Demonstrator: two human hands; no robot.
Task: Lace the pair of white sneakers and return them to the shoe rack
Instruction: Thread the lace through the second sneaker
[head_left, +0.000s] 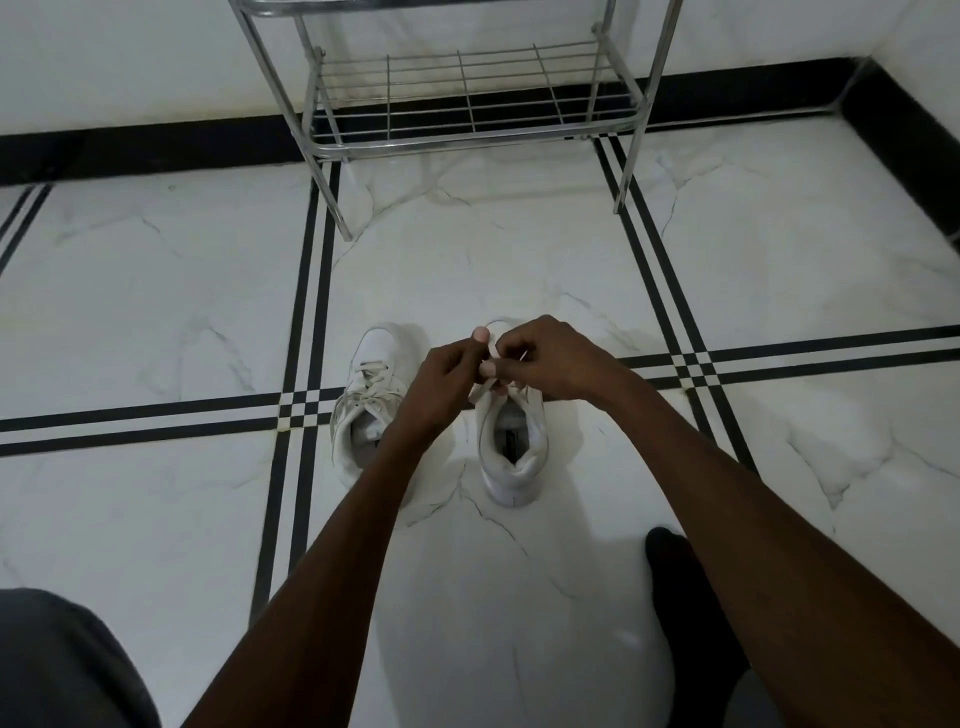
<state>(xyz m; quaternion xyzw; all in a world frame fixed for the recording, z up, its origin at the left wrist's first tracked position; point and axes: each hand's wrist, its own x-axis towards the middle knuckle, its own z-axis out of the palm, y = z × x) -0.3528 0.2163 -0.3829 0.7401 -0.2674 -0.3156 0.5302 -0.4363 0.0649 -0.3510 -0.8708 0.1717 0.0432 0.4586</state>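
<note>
Two white sneakers stand side by side on the marble floor, toes pointing away from me. The left sneaker (366, 410) has its lace threaded and lying loose across the tongue. Over the front of the right sneaker (511, 447) both my hands meet. My left hand (449, 382) and my right hand (550, 361) each pinch a strand of its white lace (480, 391), pulled up just above the eyelets. The toe of the right sneaker is mostly hidden behind my fingers.
A chrome wire shoe rack (467, 104) stands against the far wall, its lowest shelf bare. Black stripes cross the white floor tiles. My knee in dark cloth (62, 665) is at lower left and a foot in a black sock (675, 571) at lower right.
</note>
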